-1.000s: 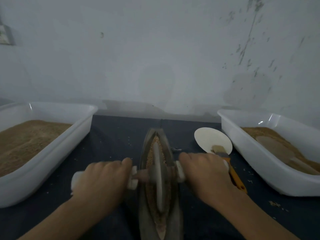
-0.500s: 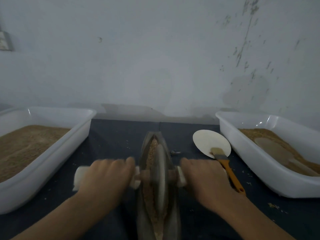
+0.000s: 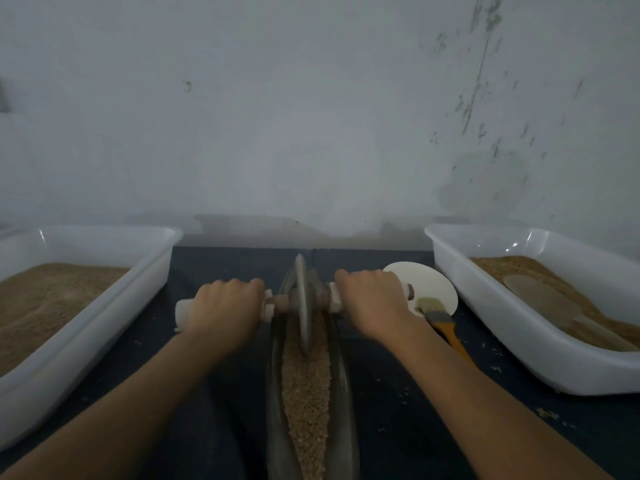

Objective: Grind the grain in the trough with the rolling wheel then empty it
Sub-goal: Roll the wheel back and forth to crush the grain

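Grain point(image 3: 306, 393) fills the near stretch of the trough point(image 3: 277, 393). Further up, the wheel point(image 3: 302, 303) stands in the trough's far end, both hands clenched on its axle: left hand point(image 3: 223, 308) left of the trough, right hand point(image 3: 372, 301) right.

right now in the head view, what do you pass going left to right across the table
left tub → left hand → rolling wheel → right hand → brush → right tub

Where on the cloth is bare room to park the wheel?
Bare dark cloth lies between the left tub and the trough. Right of the trough is crowded: white disc, brush, right tub, scattered grain.
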`<state>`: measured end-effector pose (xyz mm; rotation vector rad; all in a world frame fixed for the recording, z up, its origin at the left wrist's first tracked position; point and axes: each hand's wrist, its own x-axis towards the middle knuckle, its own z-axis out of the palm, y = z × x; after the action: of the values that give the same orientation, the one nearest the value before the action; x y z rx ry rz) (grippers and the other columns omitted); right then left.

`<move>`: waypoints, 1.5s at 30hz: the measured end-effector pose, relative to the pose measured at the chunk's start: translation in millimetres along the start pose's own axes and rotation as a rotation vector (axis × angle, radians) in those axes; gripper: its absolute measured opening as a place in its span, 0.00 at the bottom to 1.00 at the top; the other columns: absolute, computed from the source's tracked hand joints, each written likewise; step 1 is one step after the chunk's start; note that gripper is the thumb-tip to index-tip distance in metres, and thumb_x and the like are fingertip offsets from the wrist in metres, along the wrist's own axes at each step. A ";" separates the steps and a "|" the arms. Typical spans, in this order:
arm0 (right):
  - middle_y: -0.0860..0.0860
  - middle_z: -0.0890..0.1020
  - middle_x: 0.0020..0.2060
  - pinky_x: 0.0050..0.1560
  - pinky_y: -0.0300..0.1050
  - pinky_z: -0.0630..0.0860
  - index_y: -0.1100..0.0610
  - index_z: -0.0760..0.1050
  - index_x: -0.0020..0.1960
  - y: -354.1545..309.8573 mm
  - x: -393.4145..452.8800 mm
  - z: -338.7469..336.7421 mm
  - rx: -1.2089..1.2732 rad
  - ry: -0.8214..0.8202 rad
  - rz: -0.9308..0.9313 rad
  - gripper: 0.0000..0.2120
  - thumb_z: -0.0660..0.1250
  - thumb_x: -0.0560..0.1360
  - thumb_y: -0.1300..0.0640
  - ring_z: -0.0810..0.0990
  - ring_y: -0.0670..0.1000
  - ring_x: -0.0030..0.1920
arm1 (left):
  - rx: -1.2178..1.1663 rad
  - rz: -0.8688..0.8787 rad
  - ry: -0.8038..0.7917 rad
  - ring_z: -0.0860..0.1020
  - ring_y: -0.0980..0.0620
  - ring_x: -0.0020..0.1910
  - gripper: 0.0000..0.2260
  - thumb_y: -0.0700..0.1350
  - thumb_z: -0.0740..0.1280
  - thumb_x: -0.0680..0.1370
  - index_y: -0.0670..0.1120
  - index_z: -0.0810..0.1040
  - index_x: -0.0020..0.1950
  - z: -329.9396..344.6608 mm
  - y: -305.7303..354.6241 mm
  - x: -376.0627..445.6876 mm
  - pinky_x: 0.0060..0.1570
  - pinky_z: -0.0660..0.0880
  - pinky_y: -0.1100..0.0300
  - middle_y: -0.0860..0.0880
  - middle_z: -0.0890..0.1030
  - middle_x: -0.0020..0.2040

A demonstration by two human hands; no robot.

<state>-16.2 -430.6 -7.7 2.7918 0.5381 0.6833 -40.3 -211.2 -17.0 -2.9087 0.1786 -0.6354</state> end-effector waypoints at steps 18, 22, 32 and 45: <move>0.50 0.81 0.44 0.36 0.47 0.66 0.51 0.68 0.50 -4.0 -47.9 -21.7 0.056 -0.131 -0.041 0.08 0.66 0.73 0.54 0.80 0.56 0.42 | -0.010 0.070 -0.149 0.75 0.55 0.42 0.12 0.54 0.63 0.75 0.57 0.58 0.44 -22.7 4.1 -51.8 0.40 0.65 0.57 0.56 0.73 0.43; 0.53 0.81 0.41 0.35 0.47 0.63 0.53 0.68 0.49 3.4 -0.9 4.4 0.049 -0.033 0.034 0.09 0.67 0.72 0.55 0.77 0.56 0.38 | 0.054 0.063 0.047 0.79 0.50 0.43 0.10 0.51 0.65 0.75 0.53 0.63 0.44 -3.2 -1.6 5.1 0.37 0.65 0.56 0.52 0.79 0.44; 0.44 0.74 0.39 0.43 0.49 0.74 0.41 0.57 0.41 -0.9 -94.3 -22.5 0.218 -0.332 0.008 0.18 0.68 0.70 0.48 0.74 0.48 0.40 | -0.112 0.318 0.064 0.72 0.54 0.27 0.23 0.54 0.78 0.56 0.55 0.69 0.42 -56.0 6.3 -97.6 0.29 0.69 0.58 0.53 0.72 0.33; 0.52 0.81 0.41 0.35 0.46 0.65 0.53 0.70 0.50 6.4 -2.5 -10.3 -0.022 0.009 -0.059 0.10 0.68 0.72 0.55 0.80 0.56 0.40 | -0.059 0.070 0.013 0.75 0.51 0.37 0.09 0.53 0.66 0.73 0.55 0.69 0.48 11.5 -13.6 10.1 0.36 0.65 0.56 0.54 0.76 0.41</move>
<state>-21.3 -436.2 2.1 2.7424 0.6086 0.6853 -25.2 -197.9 -20.7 -2.9397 0.3049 -0.6488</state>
